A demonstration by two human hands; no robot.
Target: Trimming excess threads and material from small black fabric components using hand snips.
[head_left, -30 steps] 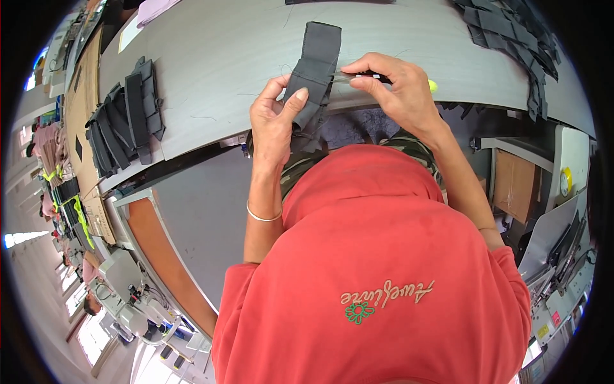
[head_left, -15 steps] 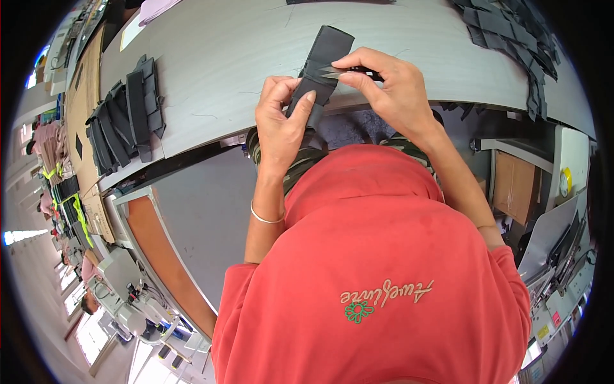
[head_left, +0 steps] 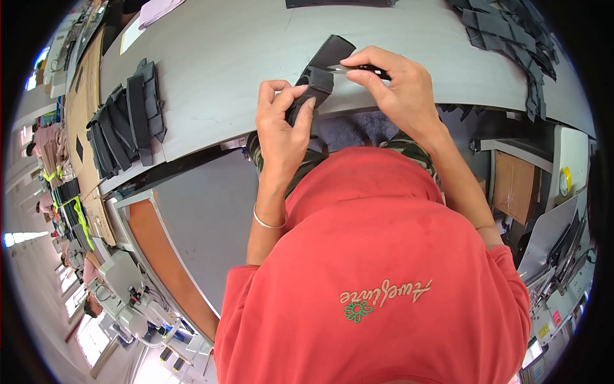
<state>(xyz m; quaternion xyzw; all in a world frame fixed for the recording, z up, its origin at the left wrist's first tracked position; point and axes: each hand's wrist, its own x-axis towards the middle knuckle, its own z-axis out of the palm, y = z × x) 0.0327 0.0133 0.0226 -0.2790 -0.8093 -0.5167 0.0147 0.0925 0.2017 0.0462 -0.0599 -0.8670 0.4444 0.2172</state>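
My left hand (head_left: 280, 125) is closed on a dark grey fabric strip (head_left: 335, 52), pinching it between thumb and fingers above the table's near edge. The strip is bent over near my thumb, and its far end points up and to the right. Between the thumb and fingers of my right hand (head_left: 409, 93) is a pair of thread snips (head_left: 377, 72) with a black handle. Their thin metal blades touch or lie just over the strip's right edge; which of the two I cannot tell.
On the pale table (head_left: 220, 64) a pile of dark fabric strips (head_left: 131, 115) lies at the left, and a larger pile (head_left: 505, 41) at the far right. Below the table at the right stands a cardboard box (head_left: 515, 185). A sewing machine (head_left: 125, 291) is at the lower left.
The fabric strip was fairly straight and is now folded over near my left thumb. The snips and my right hand have shifted slightly right.
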